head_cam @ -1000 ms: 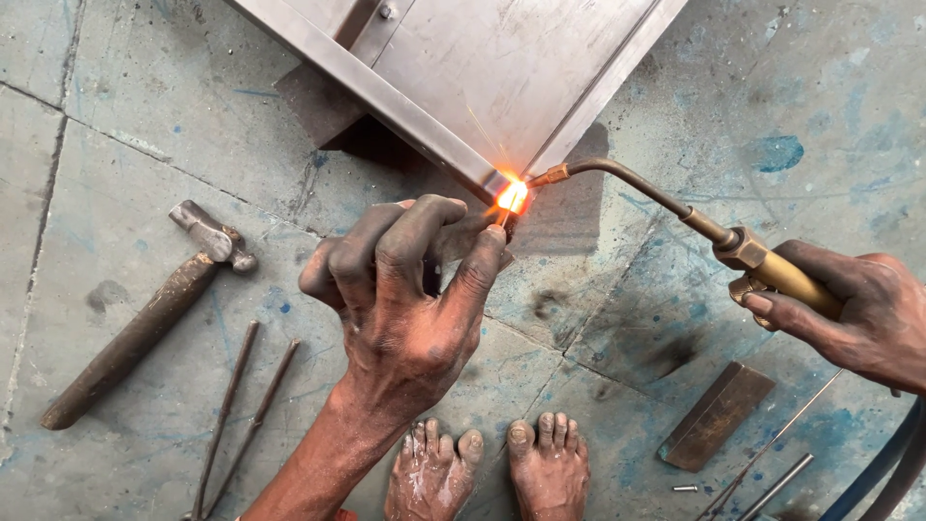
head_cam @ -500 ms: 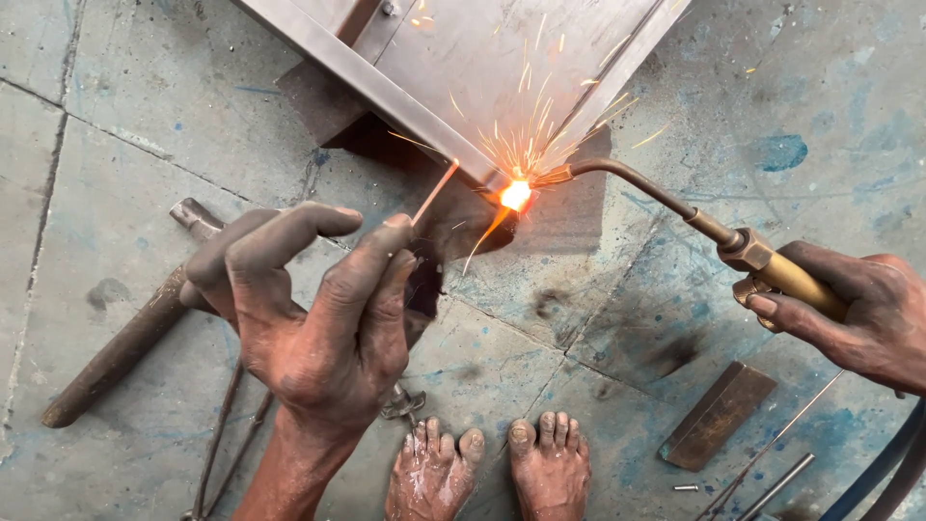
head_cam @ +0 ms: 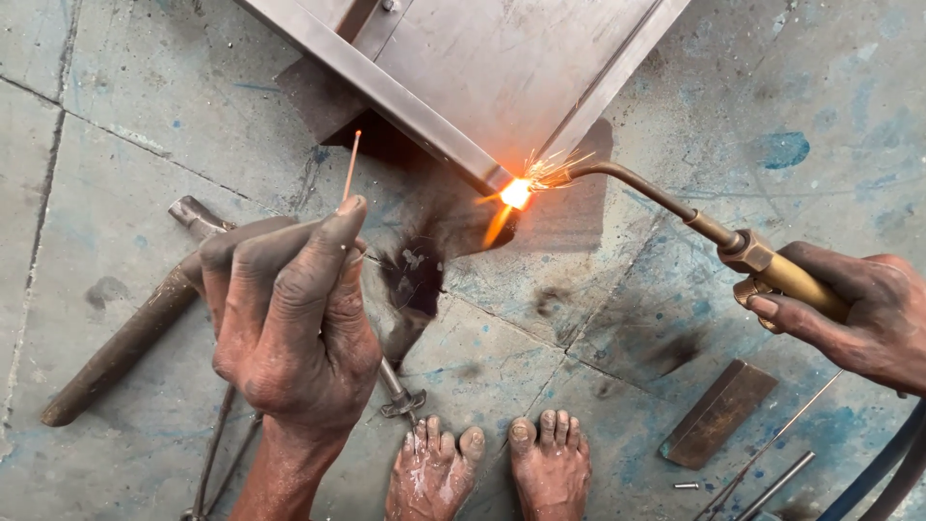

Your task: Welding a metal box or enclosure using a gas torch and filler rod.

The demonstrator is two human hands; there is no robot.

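My right hand (head_cam: pixel 858 311) grips the brass handle of a gas torch (head_cam: pixel 762 265). Its curved nozzle reaches left to a bright orange flame (head_cam: pixel 516 193) that throws sparks at the corner of a grey metal frame (head_cam: pixel 463 87) lying on the floor. My left hand (head_cam: pixel 289 309), dark with soot, pinches a thin filler rod (head_cam: pixel 350 166) between thumb and fingers. The rod tip points up and stands well to the left of the flame, apart from the frame's corner.
A hammer (head_cam: pixel 121 342) with a wooden handle lies on the concrete floor at left, partly behind my left hand. Thin rods (head_cam: pixel 217 453) lie below it. My bare feet (head_cam: pixel 492 468) are at the bottom. A flat metal piece (head_cam: pixel 719 413) and loose rods (head_cam: pixel 772 473) lie bottom right.
My left hand has pulled the filler rod away from the flame, moving left and down. The torch has stayed at the frame's corner, and the sparks have thinned.
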